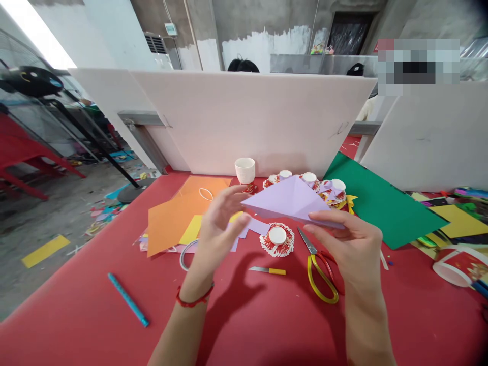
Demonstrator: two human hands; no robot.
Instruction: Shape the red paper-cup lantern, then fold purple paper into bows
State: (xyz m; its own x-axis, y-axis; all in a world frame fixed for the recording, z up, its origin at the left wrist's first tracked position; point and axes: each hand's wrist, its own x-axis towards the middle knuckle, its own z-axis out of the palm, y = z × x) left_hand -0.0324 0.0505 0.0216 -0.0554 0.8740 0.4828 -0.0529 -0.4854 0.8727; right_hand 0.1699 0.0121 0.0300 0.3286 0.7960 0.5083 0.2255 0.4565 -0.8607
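Observation:
A folded sheet of light purple paper (290, 198) is held up over the table, creased down its middle into a wide triangle. My right hand (351, 239) pinches its right corner between thumb and fingers. Beside the left tip is my left hand (223, 223), thumb and fingers apart and nothing gripped. Beneath the paper lies a red and white paper piece with a small white cup (277, 235) at its centre. Scissors with yellow and red handles (320, 277) rest by my right hand. A small yellow-handled knife (277, 271) lies between my arms.
Orange paper sheets (171, 218) and a roll of tape (184, 256) are on the left, with a teal pen (127, 299) nearer. Behind stand a white cup (245, 170) and several small decorated cups. Green paper (385, 203) lies right; a white partition (247, 122) borders the back.

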